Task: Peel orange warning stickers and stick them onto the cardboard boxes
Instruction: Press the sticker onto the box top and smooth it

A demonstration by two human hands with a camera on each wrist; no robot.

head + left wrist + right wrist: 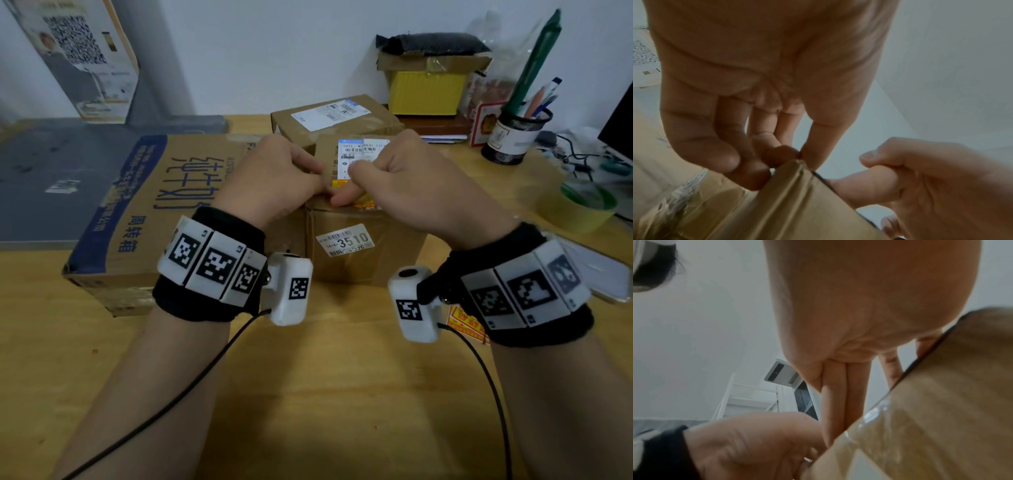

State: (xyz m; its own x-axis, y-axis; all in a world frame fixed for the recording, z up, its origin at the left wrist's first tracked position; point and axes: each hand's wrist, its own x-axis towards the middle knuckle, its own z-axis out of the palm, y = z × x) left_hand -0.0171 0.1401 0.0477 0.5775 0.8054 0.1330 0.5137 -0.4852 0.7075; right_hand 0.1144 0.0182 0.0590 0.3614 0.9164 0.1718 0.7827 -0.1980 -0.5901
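A small cardboard box (pixel 363 246) with a "3510" label stands mid-table. An orange sticker (pixel 364 202) lies on its top along the front edge. My left hand (pixel 320 183) has curled fingers; thumb and forefinger pinch at the sticker's left end. My right hand (pixel 346 197) lays its straight thumb flat on the sticker, its other fingers loosely bent above. In the left wrist view my left hand (pixel 799 155) pinches just over the box (pixel 797 203) corner, with my right hand (pixel 931 186) beside it. The right wrist view shows my right hand (pixel 838 402), the box (pixel 931 418) and my left hand (pixel 756 443).
A large flat carton (pixel 164 205) lies to the left and a second labelled box (pixel 335 116) stands behind. An orange sticker sheet (pixel 462 322) lies on the table under my right wrist. A pen holder (pixel 517 137), tape roll (pixel 579 209) and yellow box (pixel 424 89) crowd the right.
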